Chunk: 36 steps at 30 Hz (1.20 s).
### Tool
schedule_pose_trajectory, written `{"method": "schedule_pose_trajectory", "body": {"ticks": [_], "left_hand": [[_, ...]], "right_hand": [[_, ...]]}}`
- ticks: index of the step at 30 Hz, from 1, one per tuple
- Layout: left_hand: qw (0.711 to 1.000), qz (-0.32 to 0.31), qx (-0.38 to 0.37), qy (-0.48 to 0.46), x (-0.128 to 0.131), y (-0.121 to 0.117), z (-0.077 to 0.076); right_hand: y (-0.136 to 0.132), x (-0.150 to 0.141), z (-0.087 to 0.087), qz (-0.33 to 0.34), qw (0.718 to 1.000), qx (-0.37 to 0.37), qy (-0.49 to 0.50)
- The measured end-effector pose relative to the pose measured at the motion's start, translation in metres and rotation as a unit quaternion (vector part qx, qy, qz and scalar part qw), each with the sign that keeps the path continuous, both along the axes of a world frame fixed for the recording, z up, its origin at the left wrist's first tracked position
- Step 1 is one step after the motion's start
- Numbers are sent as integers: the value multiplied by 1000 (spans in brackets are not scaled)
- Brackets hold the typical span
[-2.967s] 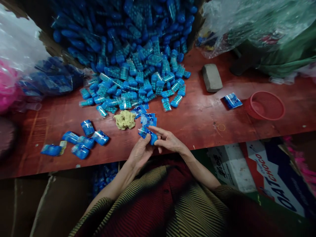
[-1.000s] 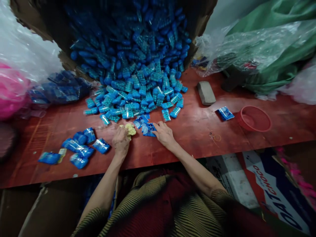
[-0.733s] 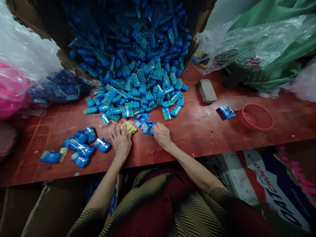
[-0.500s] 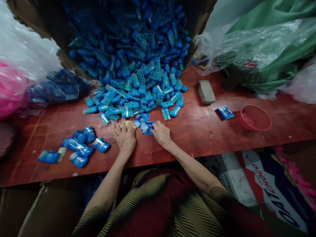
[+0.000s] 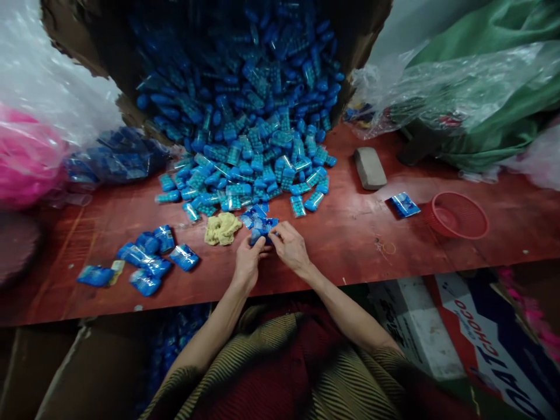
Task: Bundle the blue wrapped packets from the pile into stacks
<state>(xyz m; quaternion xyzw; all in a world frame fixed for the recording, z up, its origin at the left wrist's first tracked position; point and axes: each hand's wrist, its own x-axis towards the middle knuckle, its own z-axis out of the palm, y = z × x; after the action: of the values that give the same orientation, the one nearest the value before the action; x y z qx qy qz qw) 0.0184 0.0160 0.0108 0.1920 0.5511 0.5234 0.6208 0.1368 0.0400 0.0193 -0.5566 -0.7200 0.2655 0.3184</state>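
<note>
My left hand [image 5: 249, 262] and my right hand [image 5: 290, 247] are close together near the table's front edge. Both are closed, their fingertips pinching a small blue wrapper [image 5: 259, 234] between them. Just beyond it lie more flat blue wrappers [image 5: 254, 213]. A crumpled yellow cloth [image 5: 222, 228] rests to the left of my hands, touched by neither. Behind is a big heap of small clear bottles [image 5: 245, 169] with blue ends and turquoise beads inside. Several filled blue packets [image 5: 146, 262] lie in a loose group at the left.
A torn cardboard box [image 5: 81, 44] surrounds the back of the heap. On the right are a grey block [image 5: 370, 168], a single blue packet [image 5: 403, 205] and a red plastic basket [image 5: 457, 216]. Plastic bags [image 5: 120, 157] crowd the back left; green fabric [image 5: 485, 35] fills the back right.
My left hand has left the yellow cloth and moved right to the blue wrapper. The right hand stays at the wrappers, now pinching one together with the left. The view has shifted slightly.
</note>
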Motion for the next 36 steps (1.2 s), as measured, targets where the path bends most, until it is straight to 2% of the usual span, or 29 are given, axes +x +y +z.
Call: {"method": "schedule_pose_trajectory", "body": {"ticks": [2,5,7,9,14,17,22,26,29,31,33,34,36], "left_hand": [[1000,21,-7,-19,0,5,1],[999,27,-16,-19,-1,8,0],[999,24,-20,-14,-2,7,-1],[999,31,-23,-3,-1,6,-2],[998,51,-22,-5,0,6,-2],[999,29,-16,-41,1,8,2],[995,30,-33,-94,2,8,8],[989,-49,-68,-125,-3,7,14],[985,-52,-100,-127,-8,7,17],[984,-24,-124,-127,-8,7,18],[979,2,-150,-137,-7,5,19],[976,13,-162,-146,-6,5,20],[969,35,-179,-168,-3,2,22]], "right_hand": [[0,-2,-3,3,996,-35,84],[6,-4,-13,6,968,-137,209],[11,-4,-17,17,948,-203,246],[13,-5,-17,14,942,-230,246],[9,-9,-5,-13,967,-180,178],[9,-9,-2,10,976,-173,129],[11,-6,0,37,985,-143,87],[14,3,9,54,982,-135,117],[26,13,18,76,987,-132,40],[40,20,19,10,993,-104,-51],[55,25,16,-88,984,-64,-143],[63,26,14,-118,975,-59,-181],[74,27,7,-137,961,-71,-229]]}}
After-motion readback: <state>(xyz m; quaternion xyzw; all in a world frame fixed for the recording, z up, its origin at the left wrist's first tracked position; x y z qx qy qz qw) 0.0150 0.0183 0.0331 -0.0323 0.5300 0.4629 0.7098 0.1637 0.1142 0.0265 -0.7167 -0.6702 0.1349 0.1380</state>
